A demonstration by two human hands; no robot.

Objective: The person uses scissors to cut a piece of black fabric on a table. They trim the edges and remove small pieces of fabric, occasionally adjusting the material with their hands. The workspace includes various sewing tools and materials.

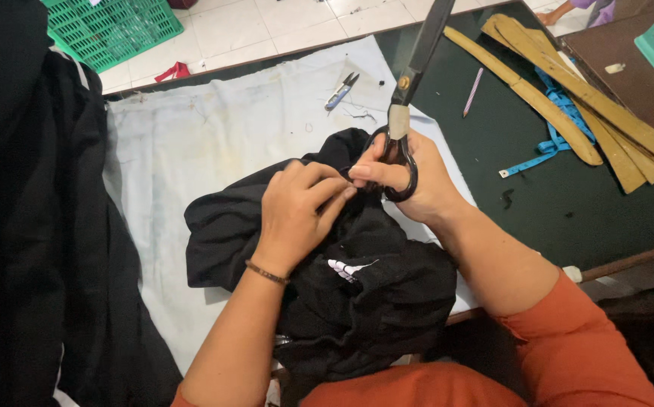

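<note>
On dark green table (538,203): pale cloth (214,143); white tiled floor (266,26) beyond

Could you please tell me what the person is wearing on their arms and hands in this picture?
Both hands, the left hand and the right hand, are bare, without gloves or rings that I can make out. A thin dark bracelet circles the left wrist. Orange sleeves are pushed up, leaving the forearms uncovered.

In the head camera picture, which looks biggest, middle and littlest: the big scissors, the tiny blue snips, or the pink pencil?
1. Big scissors, clearly the largest, though held up nearer the camera in the right hand.
2. and 3. Blue snips and pink pencil look alike in length, so no ranking.
</note>
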